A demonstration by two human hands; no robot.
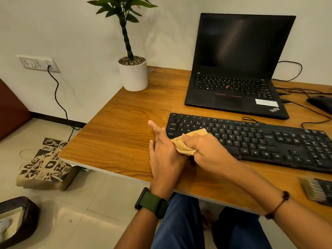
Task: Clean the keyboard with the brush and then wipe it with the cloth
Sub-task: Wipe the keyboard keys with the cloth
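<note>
Now the left hand [162, 155] lies flat, fingers straight, bracing the keyboard [255, 141] at its left end; the right hand [206, 150] clutches the bunched cloth [186, 142], soft and light, on the left keys; brush [318, 192] idle far right.

Left hand: I see my left hand [162, 155] lying flat, palm down, fingers straight and slightly spread, pointing away from me.
Left wrist: it carries a dark green watch.
Right hand: my right hand [206, 150] has its fingers curled, gripping a bunched orange cloth [186, 142].
Right forearm: it crosses in from the lower right, a beaded thread round the wrist.
Contact: my right knuckles touch the left hand's inner edge.
</note>
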